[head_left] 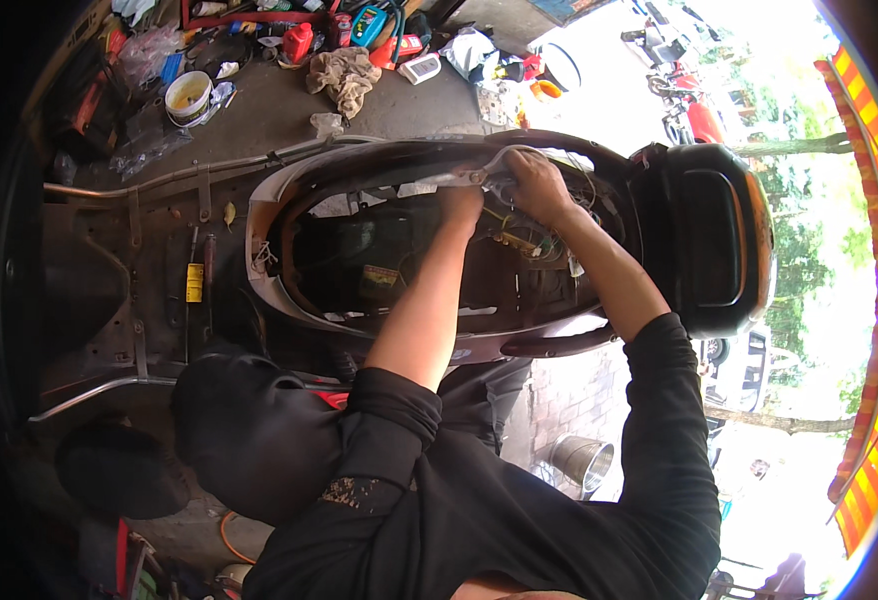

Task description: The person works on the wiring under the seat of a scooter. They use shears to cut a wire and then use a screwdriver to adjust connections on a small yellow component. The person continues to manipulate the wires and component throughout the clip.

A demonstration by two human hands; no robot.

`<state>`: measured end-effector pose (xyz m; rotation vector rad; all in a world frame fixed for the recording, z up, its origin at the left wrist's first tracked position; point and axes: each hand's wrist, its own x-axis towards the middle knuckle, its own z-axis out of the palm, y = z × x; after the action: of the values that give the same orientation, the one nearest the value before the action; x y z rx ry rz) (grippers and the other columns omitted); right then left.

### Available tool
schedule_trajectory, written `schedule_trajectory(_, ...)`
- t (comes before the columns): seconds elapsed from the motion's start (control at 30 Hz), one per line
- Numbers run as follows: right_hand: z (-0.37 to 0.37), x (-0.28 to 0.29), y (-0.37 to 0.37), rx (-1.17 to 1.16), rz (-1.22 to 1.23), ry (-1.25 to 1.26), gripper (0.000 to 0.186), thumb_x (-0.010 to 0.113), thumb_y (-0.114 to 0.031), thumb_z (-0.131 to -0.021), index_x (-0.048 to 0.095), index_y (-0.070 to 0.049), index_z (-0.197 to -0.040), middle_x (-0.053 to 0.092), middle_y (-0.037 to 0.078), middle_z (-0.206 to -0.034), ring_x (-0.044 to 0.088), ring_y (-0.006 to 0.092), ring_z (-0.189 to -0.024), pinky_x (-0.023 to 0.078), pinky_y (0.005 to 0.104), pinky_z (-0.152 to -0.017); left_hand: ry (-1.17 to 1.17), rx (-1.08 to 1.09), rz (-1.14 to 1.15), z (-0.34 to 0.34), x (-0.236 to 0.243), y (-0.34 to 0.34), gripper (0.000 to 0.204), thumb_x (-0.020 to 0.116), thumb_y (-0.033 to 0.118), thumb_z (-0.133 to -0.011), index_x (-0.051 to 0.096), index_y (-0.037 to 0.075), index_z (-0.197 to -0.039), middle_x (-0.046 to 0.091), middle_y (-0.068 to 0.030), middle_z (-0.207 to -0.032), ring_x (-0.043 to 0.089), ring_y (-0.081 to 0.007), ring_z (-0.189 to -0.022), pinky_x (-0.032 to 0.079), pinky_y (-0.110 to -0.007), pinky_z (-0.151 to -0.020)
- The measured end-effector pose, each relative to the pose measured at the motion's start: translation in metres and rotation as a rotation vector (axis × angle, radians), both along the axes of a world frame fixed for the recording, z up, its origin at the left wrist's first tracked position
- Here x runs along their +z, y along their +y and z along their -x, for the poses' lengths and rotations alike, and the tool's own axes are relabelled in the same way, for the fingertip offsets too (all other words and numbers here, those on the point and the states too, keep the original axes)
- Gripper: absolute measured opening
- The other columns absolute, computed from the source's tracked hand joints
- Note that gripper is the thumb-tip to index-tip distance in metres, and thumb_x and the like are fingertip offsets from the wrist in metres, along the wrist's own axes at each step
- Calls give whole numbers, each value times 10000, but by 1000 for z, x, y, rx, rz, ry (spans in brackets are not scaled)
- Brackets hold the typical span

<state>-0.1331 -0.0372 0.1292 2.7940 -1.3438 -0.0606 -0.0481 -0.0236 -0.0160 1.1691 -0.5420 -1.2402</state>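
Below me lies the body of a scooter [269,180] with its seat compartment [339,250] open. My right hand [534,185] is closed on a silver metal piece [474,178] at the compartment's far rim, possibly a pliers-like tool. My left hand [462,205] is at that piece's left part, fingers bent down and mostly hidden. Loose wires [519,235] hang in the compartment by my right hand. A black rear box [689,240] is at the scooter's right end.
A white bucket [187,98], rags [344,80] and several bottles [297,40] lie on the floor beyond. A yellow-handled screwdriver [195,283] rests on the scooter's floorboard [159,270]. A steel pot [584,462] stands on paving at lower right; a striped awning [859,470] borders the right.
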Motion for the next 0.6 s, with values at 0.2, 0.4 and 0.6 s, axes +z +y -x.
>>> schedule_trajectory(0.2,5,4,-6,195,11,-19,329,677,-64,-687,573,-71,-999,664,138,-962,628,345,-1000,504,448,-850,47,44,210,2,-5,-2,223,648,139,-907,716,-1,-1066,729,-117,-971,670,-182,-842,528,-299,-788)
schedule_trajectory(0.4,-11,0,0,-64,-48,-154,227,662,-139,-801,603,-79,-1012,665,154,-950,637,389,-937,504,472,-803,-694,248,16,-7,12,-1,325,753,270,-755,639,39,-952,619,-186,-933,597,-379,-898,467,-505,-757)
schedule_trajectory(0.6,-3,4,-7,-390,-156,-153,318,659,-274,-842,598,-42,-1051,668,225,-932,636,422,-932,504,488,-781,-807,263,-11,-8,43,21,295,763,284,-741,630,111,-939,556,-117,-1073,500,-342,-1099,383,-500,-898)
